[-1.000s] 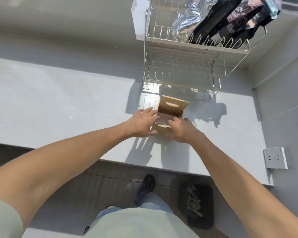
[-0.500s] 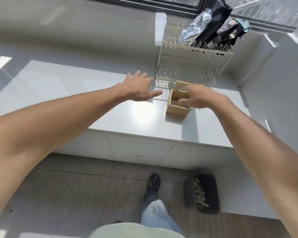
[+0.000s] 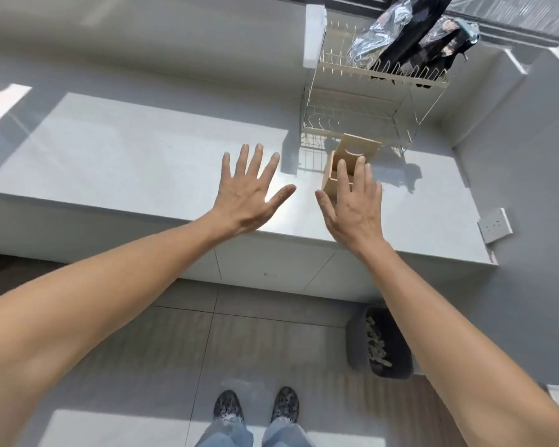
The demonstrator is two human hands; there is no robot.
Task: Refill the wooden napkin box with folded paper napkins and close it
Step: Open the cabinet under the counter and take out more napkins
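A small wooden napkin box stands on the white counter, its lid raised and tilted back. My right hand hovers flat in front of the box with fingers spread, covering its front right part and holding nothing. My left hand is spread flat over the counter, left of the box and apart from it. The inside of the box is hidden from here. No loose napkins are in sight.
A wire dish rack with dark and silver packets on its top tier stands right behind the box. A wall socket sits at the counter's right end. On the floor below stands a dark bin beside my shoes.
Both hands have let go of the box and pulled back, now spread flat. The view has backed off from the counter, and the floor and my feet show.
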